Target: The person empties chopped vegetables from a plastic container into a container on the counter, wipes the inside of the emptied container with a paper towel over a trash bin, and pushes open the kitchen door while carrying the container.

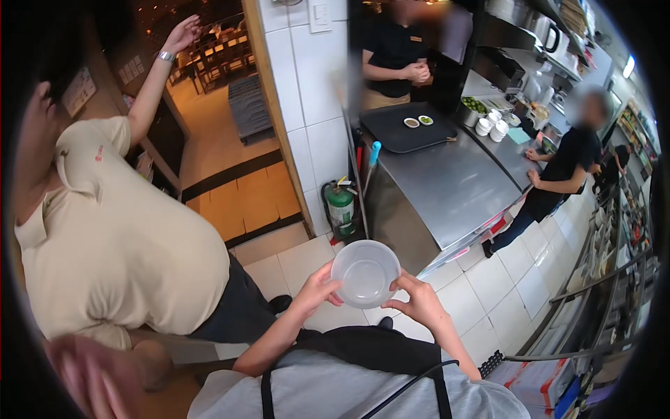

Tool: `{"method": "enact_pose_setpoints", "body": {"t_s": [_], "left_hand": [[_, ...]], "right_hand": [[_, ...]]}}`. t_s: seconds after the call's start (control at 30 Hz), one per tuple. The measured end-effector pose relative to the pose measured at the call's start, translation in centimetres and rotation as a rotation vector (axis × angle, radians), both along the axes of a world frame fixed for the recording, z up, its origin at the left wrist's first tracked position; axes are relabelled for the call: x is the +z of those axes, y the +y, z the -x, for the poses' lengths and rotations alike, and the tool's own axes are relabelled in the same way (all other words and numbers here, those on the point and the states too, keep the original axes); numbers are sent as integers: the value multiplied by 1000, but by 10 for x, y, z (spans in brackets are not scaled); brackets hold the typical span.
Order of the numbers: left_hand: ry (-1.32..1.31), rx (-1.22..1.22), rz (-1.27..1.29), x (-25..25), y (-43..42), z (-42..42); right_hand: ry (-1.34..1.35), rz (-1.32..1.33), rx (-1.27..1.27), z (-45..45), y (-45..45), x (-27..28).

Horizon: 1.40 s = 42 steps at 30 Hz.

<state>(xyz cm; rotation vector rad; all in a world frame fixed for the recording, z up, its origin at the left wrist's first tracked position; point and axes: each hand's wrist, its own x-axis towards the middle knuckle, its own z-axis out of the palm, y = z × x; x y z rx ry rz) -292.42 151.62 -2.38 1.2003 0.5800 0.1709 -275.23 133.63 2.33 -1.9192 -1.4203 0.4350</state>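
A round translucent plastic container [366, 274] is held up in front of my body, its open mouth facing me and no lid on it. My left hand [318, 288] grips its left side, fingers on the rim and wall. On the opposite side my right hand [417, 299] holds it, with the thumb low and the fingers at the rim. Nothing shows inside the container. Below my hands are my grey shirt and black apron [370, 349].
Close on my left stands a person in a beige polo shirt [132, 230], one arm raised toward the doorway. A steel counter [447, 195] ahead carries a black tray [391, 133] with two small dishes. A green fire extinguisher [340, 209] stands beside it. Two dark-shirted people are near the counter.
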Motion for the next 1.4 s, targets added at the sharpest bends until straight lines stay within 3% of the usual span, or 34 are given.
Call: {"method": "enact_pose_setpoints", "body": {"t_s": [0.3, 0.37, 0.43, 0.47, 0.53, 0.57, 0.63, 0.8, 1.03, 1.13, 1.2, 1.3, 1.37, 1.4], "left_hand": [[-8, 50, -63, -7, 2, 13], [45, 13, -189, -2, 18, 11], [-109, 250, -457, -9, 61, 5], [-118, 383, -300, 22, 76, 5], [-283, 693, -386, 27, 112, -13], [-292, 719, -382, 19, 120, -26], [-576, 751, -673, 8, 134, -57], [-664, 757, -543, 21, 150, -98], [-462, 706, -342, 5, 255, -97], [-362, 681, -265, 20, 321, -98], [-247, 858, -844, 47, 364, -104], [-299, 815, -1157, 61, 451, -124], [-338, 736, -1358, 83, 501, -145], [-383, 682, -1404, 93, 519, -154]], "right_hand": [[-93, -115, 50, 1, 8, 15], [-99, -121, 54, -9, 10, 10], [-47, -144, -30, -25, 15, 16], [-11, -143, -106, -38, 15, 18], [79, -217, -210, -77, 14, 22], [98, -201, -228, -98, 11, 27], [98, -232, -333, -137, 13, 32], [-182, -140, -477, -202, 45, 50], [-234, 30, -191, -219, 182, 24], [-191, 86, -22, -217, 240, -29], [-103, 285, -17, -213, 279, -64], [-137, 447, -39, -207, 325, -118], [-341, 642, 15, -209, 358, -152], [-289, 744, -30, -211, 372, -166]]}}
